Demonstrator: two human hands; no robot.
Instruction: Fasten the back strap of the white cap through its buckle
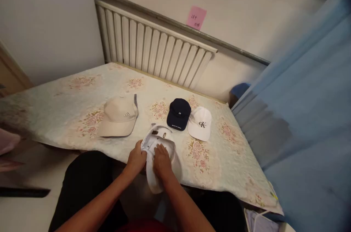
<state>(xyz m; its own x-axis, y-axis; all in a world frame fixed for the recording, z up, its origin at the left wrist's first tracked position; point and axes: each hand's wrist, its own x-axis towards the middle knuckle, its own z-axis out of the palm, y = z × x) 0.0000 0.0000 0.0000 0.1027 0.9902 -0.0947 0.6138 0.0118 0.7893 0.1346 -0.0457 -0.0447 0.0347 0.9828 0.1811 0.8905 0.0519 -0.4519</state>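
Note:
A white baseball cap [175, 151] is turned with its inside facing me at the table's near edge, brim pointing down toward me. My left hand [137, 157] is closed on the cap's left rim, fingers partly hidden behind it. Inside the cap lies my right hand [162, 160], its fingers stretched out against the lining and holding nothing that I can see. A beige cap [119, 115] with a small striped logo rests to the left. Beyond my hands sit a dark navy cap [178, 113] and, touching its right side, another white cap [200, 129] with black letters.
A flowered cloth [175, 95] covers the table. Behind it are a white radiator [153, 49] and a pink note [196, 17] on the wall. A blue curtain [307, 122] hangs along the right side. My dark-clothed legs [85, 184] are under the near edge.

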